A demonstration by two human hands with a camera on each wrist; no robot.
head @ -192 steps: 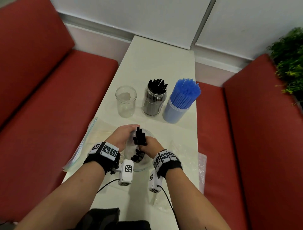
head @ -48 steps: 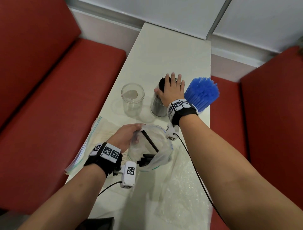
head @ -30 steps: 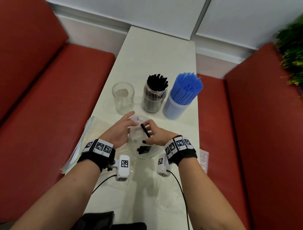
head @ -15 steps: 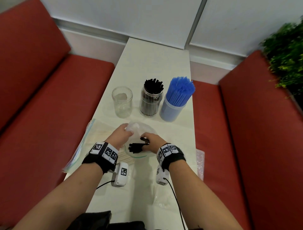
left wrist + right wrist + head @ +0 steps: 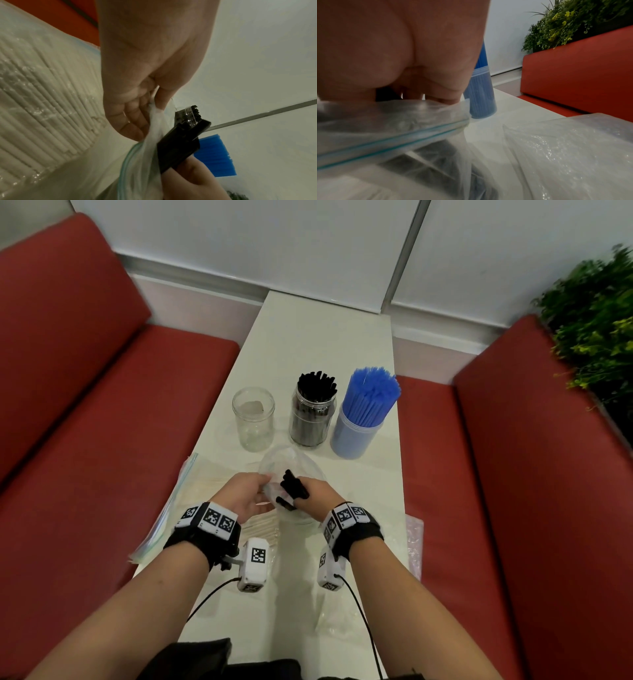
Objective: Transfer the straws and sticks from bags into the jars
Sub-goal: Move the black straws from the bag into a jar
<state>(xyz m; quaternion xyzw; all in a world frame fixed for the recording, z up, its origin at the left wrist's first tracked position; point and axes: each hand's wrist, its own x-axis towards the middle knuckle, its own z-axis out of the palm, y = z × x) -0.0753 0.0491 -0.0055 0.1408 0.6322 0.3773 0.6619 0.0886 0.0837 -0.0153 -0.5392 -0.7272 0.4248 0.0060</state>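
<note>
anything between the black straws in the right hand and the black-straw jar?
Nothing visible. The right hand grips a bundle of black straws at the mouth of the clear bag, which the left hand holds open. The black-straw jar stands just beyond the bag, top open, already fairly full.

Reaching forward with both forearms side by side, left hand (image 5: 248, 495) pinching thin plastic between thumb and curled fingers, right hand (image 5: 317, 497) just beside it, fingers curling around dark sticks.
</note>
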